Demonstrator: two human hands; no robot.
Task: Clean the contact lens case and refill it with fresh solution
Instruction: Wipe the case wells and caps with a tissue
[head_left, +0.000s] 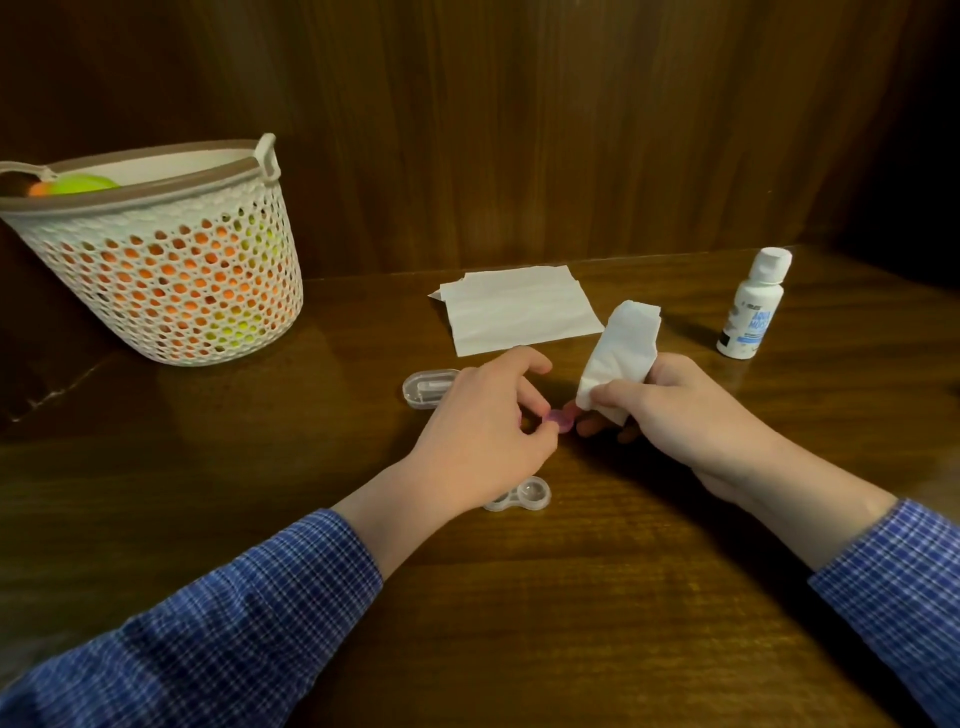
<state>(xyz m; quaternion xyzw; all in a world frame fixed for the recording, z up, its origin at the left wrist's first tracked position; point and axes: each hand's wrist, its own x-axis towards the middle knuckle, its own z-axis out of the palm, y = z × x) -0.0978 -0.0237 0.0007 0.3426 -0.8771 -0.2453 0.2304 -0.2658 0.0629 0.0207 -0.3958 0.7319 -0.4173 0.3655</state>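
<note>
Pink plastic, a small screw cap (561, 419), sits pinched in the left hand (483, 421), turned toward the right hand (670, 410), whose fingers grip a folded tissue (621, 353), probably to wipe it. The clear lens case (522, 494) lies uncapped just below the left wrist; the solution bottle (753, 306) stands beyond the right hand, ready for refilling.

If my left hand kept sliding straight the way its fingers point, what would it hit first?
Most likely your right hand. The left hand points right, pinching a small pink cap, and the right hand's fingertips, holding a folded tissue, sit just beyond it. Whether both hands are at the same height is unclear.
</note>
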